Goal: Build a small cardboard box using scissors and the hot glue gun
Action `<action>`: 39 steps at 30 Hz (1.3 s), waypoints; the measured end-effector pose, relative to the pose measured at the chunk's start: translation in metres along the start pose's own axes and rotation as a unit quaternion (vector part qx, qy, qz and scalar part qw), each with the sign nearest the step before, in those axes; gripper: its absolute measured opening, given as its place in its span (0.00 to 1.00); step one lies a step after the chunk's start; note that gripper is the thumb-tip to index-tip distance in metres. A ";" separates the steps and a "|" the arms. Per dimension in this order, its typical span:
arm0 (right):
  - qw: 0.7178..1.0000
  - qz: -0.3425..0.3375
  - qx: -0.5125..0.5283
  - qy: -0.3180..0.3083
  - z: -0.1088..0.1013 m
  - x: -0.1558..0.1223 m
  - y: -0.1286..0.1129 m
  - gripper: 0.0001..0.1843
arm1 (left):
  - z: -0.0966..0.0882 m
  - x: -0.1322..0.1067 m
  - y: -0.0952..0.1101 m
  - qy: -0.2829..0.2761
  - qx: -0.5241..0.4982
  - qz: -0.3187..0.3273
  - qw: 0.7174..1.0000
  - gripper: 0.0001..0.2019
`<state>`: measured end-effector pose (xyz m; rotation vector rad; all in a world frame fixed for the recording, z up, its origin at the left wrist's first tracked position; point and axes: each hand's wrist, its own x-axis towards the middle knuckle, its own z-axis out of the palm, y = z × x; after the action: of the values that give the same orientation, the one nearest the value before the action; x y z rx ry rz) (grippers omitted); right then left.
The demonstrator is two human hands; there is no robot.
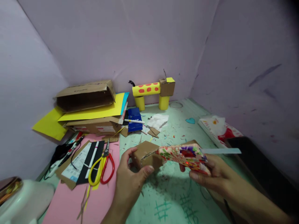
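Note:
My left hand [130, 180] is closed around a small brown cardboard box [148, 147], thumb on its near edge. In my right hand [216, 174] is a flower-patterned hot glue gun [181, 154], lying level with a small red light lit on its side. A pale glue stick [221, 151] juts out of the gun's back end. The gun's front end points left and meets the box's edge; whether glue is coming out cannot be made out. Another piece of brown cardboard [192, 142] shows partly behind the gun.
A yellow cardboard animal with red spots [148, 89] stands by the back wall. Scissors [102, 165] with yellow and red handles lie on pink paper [67, 199]. Cardboard boxes [86, 93] are stacked at left. A black slab [259, 168] and a white-and-red packet [217, 130] lie right.

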<state>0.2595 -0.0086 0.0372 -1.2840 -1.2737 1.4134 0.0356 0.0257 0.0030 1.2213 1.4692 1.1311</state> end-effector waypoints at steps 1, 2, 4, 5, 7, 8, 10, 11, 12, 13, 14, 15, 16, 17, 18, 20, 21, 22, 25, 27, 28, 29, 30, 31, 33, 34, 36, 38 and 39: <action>1.000 0.003 -0.001 -0.004 0.000 0.000 0.001 0.22 | 0.000 -0.001 0.000 0.002 0.003 0.002 1.000 0.37; 1.000 0.007 0.000 -0.013 0.001 0.001 0.002 0.22 | 0.000 -0.001 0.000 0.003 0.007 0.004 1.000 0.38; 0.999 0.010 0.001 -0.041 0.004 0.002 0.005 0.21 | 0.001 -0.002 -0.002 0.001 0.018 0.008 1.000 0.37; 0.998 0.009 0.003 -0.054 0.005 0.002 0.007 0.21 | 0.001 -0.002 -0.002 0.001 0.023 0.011 1.000 0.37; 0.998 0.011 0.008 -0.068 0.007 0.003 0.010 0.20 | 0.002 -0.002 -0.004 0.008 0.024 0.019 1.000 0.35; 0.997 0.012 0.010 -0.069 0.008 0.003 0.012 0.20 | 0.002 -0.002 -0.004 0.016 0.022 0.023 0.999 0.35; 0.997 0.008 0.019 -0.071 0.009 0.004 0.013 0.21 | 0.003 -0.003 -0.004 0.022 0.021 0.027 0.999 0.34; 0.997 0.007 0.022 -0.072 0.009 0.004 0.013 0.21 | 0.003 -0.003 -0.003 0.019 0.024 0.026 0.999 0.34; 0.997 0.008 0.022 -0.072 0.009 0.004 0.012 0.21 | 0.003 -0.003 -0.003 0.015 0.030 0.025 0.999 0.34; 0.997 0.009 0.021 -0.074 0.009 0.004 0.011 0.21 | 0.003 -0.004 -0.003 0.008 0.036 0.023 0.999 0.34; 0.997 0.009 0.019 -0.077 0.010 0.004 0.009 0.20 | 0.003 -0.004 -0.002 0.003 0.041 0.023 0.999 0.35; 0.996 0.010 0.018 -0.081 0.010 0.003 0.008 0.20 | 0.003 -0.004 -0.002 0.002 0.042 0.023 0.999 0.35; 0.996 0.009 0.018 -0.085 0.010 0.003 0.007 0.20 | 0.002 -0.004 -0.002 0.003 0.043 0.023 0.999 0.35; 0.996 0.006 0.019 -0.085 0.010 0.003 0.007 0.20 | 0.002 -0.003 -0.002 0.003 0.042 0.022 0.999 0.35; 0.996 0.004 0.018 -0.082 0.010 0.003 0.007 0.20 | 0.002 -0.003 -0.002 0.003 0.042 0.020 0.999 0.35; 0.998 -0.001 0.011 -0.057 0.009 0.003 0.008 0.20 | 0.001 -0.003 -0.003 0.003 0.041 0.015 0.999 0.35; 0.999 -0.001 0.005 -0.041 0.008 0.003 0.008 0.21 | 0.001 -0.002 -0.003 0.001 0.040 0.014 0.999 0.35; 1.000 -0.001 0.000 -0.028 0.008 0.003 0.008 0.21 | 0.001 -0.002 -0.003 -0.001 0.037 0.015 0.999 0.36; 1.000 0.001 -0.015 -0.022 0.007 0.004 0.006 0.19 | 0.001 -0.002 -0.001 -0.001 0.027 0.022 0.999 0.36; 0.999 -0.006 -0.021 -0.032 0.005 0.005 0.005 0.18 | 0.002 -0.002 0.000 0.003 0.023 0.024 0.999 0.36; 0.999 -0.009 -0.024 -0.035 0.004 0.005 0.006 0.18 | 0.002 -0.003 0.001 0.009 0.019 0.024 0.999 0.36; 0.999 -0.011 -0.027 -0.033 0.002 0.006 0.007 0.18 | 0.003 -0.003 0.002 0.012 0.012 0.023 1.000 0.36; 0.999 -0.011 -0.029 -0.029 -0.001 0.006 0.008 0.19 | 0.003 -0.003 0.002 0.015 0.002 0.021 1.000 0.36; 0.999 -0.013 -0.031 -0.023 -0.003 0.007 0.011 0.18 | 0.004 -0.003 0.003 0.017 -0.007 0.017 1.000 0.36; 0.999 -0.020 -0.034 -0.015 -0.009 0.007 0.015 0.16 | 0.004 -0.003 0.002 0.017 -0.018 0.010 1.000 0.37; 0.999 -0.026 -0.031 -0.010 -0.011 0.008 0.017 0.14 | 0.005 -0.003 0.002 0.017 -0.020 0.009 1.000 0.37; 0.999 -0.031 -0.024 -0.008 -0.014 0.009 0.019 0.12 | 0.005 -0.002 0.001 0.019 -0.019 0.012 1.000 0.37; 0.999 -0.030 -0.020 -0.003 -0.015 0.009 0.018 0.12 | 0.004 -0.002 0.001 0.022 -0.016 0.016 1.000 0.36; 0.999 -0.030 -0.017 0.001 -0.014 0.010 0.017 0.12 | 0.004 -0.002 0.001 0.022 -0.013 0.015 1.000 0.35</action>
<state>0.2731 0.0004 0.0195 -1.2593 -1.3288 1.3524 0.0396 0.0244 0.0034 1.2117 1.4689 1.2015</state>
